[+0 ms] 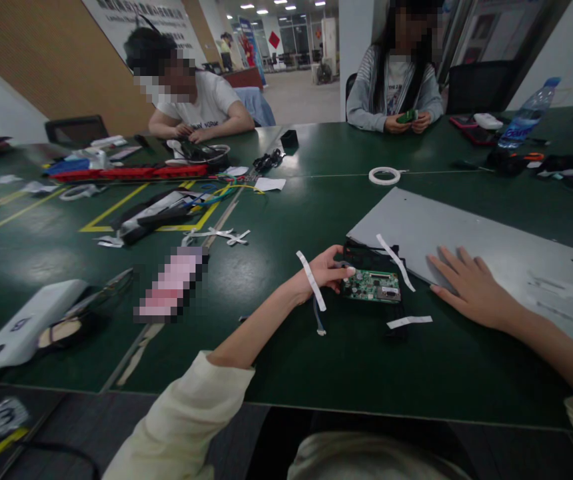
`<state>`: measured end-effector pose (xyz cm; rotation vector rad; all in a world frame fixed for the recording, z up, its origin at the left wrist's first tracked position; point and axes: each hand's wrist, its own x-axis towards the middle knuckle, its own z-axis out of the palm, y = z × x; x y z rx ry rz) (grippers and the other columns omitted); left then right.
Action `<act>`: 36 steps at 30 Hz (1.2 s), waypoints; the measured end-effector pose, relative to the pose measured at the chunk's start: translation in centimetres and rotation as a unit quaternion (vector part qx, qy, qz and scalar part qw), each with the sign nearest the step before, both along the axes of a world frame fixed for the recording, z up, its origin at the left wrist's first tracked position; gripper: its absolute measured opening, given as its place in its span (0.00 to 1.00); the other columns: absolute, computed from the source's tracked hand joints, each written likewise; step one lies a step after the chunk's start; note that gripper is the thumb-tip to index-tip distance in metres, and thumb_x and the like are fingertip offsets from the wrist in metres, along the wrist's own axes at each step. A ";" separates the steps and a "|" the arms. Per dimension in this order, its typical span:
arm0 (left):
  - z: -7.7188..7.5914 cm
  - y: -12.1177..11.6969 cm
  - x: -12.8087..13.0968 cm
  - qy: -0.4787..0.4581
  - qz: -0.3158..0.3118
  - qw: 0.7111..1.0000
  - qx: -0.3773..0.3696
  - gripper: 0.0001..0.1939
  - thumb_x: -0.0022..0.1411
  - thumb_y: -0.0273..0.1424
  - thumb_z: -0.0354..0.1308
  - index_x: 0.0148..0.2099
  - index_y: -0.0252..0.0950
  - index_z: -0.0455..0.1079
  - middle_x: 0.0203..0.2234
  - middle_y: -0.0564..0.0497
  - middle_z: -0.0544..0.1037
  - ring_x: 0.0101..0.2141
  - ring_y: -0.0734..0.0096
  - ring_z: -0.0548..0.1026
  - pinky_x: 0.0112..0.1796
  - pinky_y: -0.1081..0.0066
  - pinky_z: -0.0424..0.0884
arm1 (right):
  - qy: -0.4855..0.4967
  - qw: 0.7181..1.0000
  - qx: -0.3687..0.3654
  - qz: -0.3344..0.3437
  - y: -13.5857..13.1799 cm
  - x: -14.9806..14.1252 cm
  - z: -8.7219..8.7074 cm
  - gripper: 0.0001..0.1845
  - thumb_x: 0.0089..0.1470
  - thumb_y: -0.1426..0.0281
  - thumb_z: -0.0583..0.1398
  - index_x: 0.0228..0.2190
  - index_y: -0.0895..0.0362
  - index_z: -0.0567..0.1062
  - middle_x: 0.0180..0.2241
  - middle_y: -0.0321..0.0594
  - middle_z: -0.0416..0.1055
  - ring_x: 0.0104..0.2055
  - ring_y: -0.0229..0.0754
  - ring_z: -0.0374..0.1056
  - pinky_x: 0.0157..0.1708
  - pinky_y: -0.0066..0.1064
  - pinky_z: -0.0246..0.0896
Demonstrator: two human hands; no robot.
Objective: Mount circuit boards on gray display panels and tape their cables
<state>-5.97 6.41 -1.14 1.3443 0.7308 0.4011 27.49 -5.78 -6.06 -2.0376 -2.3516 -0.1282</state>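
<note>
The circuit board (365,285) is clamped between thumb and fingers of the left hand (324,272), seemingly for steadiness, over the counter (446,377). Beside it, the grey panel (459,230) is touched by the right hand (477,293), fingers spread apart, probably against sliding.

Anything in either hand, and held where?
Left hand grips the green circuit board at its left end; right hand holds nothing, resting on the grey panel.
</note>
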 end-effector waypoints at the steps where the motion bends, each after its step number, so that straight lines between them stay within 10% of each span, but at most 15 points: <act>1: 0.0 0.0 0.0 0.000 0.001 1.000 0.001 0.26 0.54 0.36 0.65 0.52 0.39 0.58 0.33 0.52 0.72 0.25 0.78 0.72 0.24 0.77 0.69 | 0.003 1.000 -0.005 0.012 0.1 -0.5 0.2 0.37 0.59 0.47 0.42 0.64 0.49 0.48 0.66 0.41 0.37 0.65 0.62 0.39 0.59 0.57 0.44; 9: 0.9 -0.1 -0.1 0.002 -0.009 1.000 0.010 0.26 0.55 0.36 0.64 0.52 0.39 0.58 0.34 0.51 0.73 0.26 0.77 0.72 0.25 0.75 0.69 | 0.079 0.989 -0.023 0.126 1.5 -3.6 1.6 0.29 0.62 0.55 0.45 0.61 0.49 0.58 0.66 0.38 0.39 0.67 0.58 0.34 0.60 0.60 0.37; 16: 1.5 -0.2 -0.2 0.003 -0.005 1.000 0.006 0.24 0.55 0.35 0.64 0.50 0.39 0.58 0.34 0.50 0.75 0.26 0.77 0.72 0.26 0.74 0.69 | 0.304 0.946 0.045 0.100 1.2 -3.4 3.1 0.13 0.58 0.69 0.49 0.31 0.54 0.73 0.39 0.40 0.71 0.43 0.44 0.67 0.45 0.41 0.62; 26: 1.3 -0.3 -0.1 0.000 0.000 1.000 0.001 0.24 0.54 0.34 0.64 0.50 0.38 0.58 0.34 0.51 0.74 0.26 0.77 0.71 0.25 0.74 0.68 | 0.346 0.906 -0.147 0.194 -0.9 -5.7 5.3 0.14 0.55 0.59 0.59 0.41 0.48 0.76 0.41 0.40 0.65 0.42 0.41 0.63 0.39 0.34 0.61; 36: 1.5 -0.3 -0.1 0.007 0.000 1.000 -0.011 0.25 0.54 0.34 0.65 0.50 0.38 0.58 0.33 0.51 0.74 0.26 0.76 0.72 0.26 0.73 0.68 | 0.395 0.881 -0.189 0.179 -0.8 -6.3 5.1 0.14 0.56 0.57 0.58 0.30 0.53 0.76 0.39 0.40 0.63 0.41 0.40 0.61 0.40 0.34 0.60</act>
